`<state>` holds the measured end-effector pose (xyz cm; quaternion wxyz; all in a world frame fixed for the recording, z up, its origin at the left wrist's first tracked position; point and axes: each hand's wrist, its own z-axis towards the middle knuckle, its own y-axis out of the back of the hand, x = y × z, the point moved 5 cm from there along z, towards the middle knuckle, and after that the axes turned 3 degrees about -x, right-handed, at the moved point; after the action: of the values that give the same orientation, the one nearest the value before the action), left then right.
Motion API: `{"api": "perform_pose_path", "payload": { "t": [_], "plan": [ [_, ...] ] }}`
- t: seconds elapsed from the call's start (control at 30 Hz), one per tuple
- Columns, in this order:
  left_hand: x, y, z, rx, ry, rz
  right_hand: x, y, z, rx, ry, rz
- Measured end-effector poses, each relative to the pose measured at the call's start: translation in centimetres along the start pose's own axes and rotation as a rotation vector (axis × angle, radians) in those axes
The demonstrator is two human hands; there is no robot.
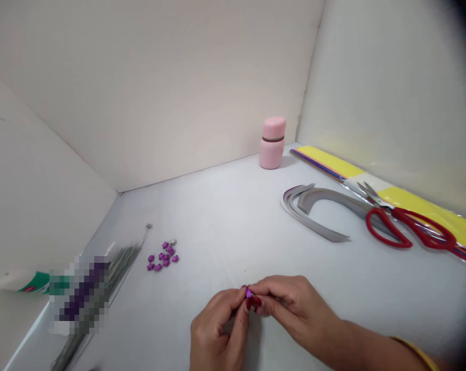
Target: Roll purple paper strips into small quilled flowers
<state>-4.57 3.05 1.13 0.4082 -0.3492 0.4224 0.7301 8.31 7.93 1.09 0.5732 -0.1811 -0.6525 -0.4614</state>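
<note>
**Listener:** What do we find at the centre, where the hands are?

**Describer:** We find a left hand [213, 330] and a right hand [297, 306] close together near the bottom edge, just below middle. The fingertips [256, 302] of both are closed in a pinch on a purple flower-shaped bead [249, 293], held between them above a white tabletop [225, 216]. The nails are painted dark red, and a yellow bangle [414, 353] circles the right wrist.

**Listener:** And around them, going left to right? Let's call straight ahead twelve o'clock.

**Describer:** At nine o'clock, far out, a white tube with a green band [24, 282] lies against the wall, partly hidden by a pixelated patch [80, 293]. Over that patch runs a bundle of thin grey wire stems [120, 268]. At ten o'clock, well apart from the hands, we find a small cluster of matching purple beads [162, 256]. At twelve, a pink flask [272, 142] stands upright in the back corner. At one, curved grey paper strips [314, 206] lie in a loose arc. At two, red-handled scissors [403, 226] lie with their blades across a long pack of yellow paper [411, 198].
</note>
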Motion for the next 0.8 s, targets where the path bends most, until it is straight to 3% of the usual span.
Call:
{"api": "perform_pose_path", "payload": {
  "t": [0.1, 0.33, 0.47, 0.67, 0.8],
  "plan": [
    [0.1, 0.0, -0.1, 0.003, -0.001, 0.006, 0.1, 0.1, 0.0, 0.002, -0.016, 0.021],
    [-0.9, 0.1, -0.3, -0.074, -0.187, 0.13, 0.6, -0.2, -0.4, -0.016, 0.094, -0.09],
    [-0.9, 0.1, -0.2, -0.105, -0.162, 0.137, 0.8, -0.5, -0.6, -0.042, 0.155, -0.133],
    [-0.3, 0.1, 0.0, -0.027, -0.069, 0.051, 0.6, 0.0, -0.4, -0.122, 0.093, -0.023],
    [-0.3, 0.3, 0.2, 0.066, -0.121, 0.064, 0.2, 0.1, -0.3, -0.117, 0.057, 0.023]
  ]
}}
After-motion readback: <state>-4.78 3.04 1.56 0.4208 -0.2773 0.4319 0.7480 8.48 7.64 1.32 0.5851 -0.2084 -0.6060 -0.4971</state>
